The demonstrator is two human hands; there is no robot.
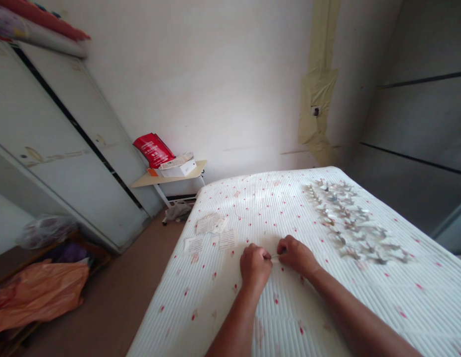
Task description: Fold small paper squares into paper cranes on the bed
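Paper strip (pixel 275 257) sits over the bed (pixel 201 307) between our left hand (pixel 255 266) and right hand (pixel 296 254), both pinched closed on its ends; we do best with light, even grip.

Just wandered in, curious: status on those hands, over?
Left hand, right hand: pinching thin pale piece between them. Printed papers off left; small pale shapes off right.

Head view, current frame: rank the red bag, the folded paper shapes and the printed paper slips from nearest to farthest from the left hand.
From the left hand:
1. Printed paper slips, just beyond it, to its left.
2. Folded paper shapes, in rows on the right.
3. Red bag, far left on the small table.
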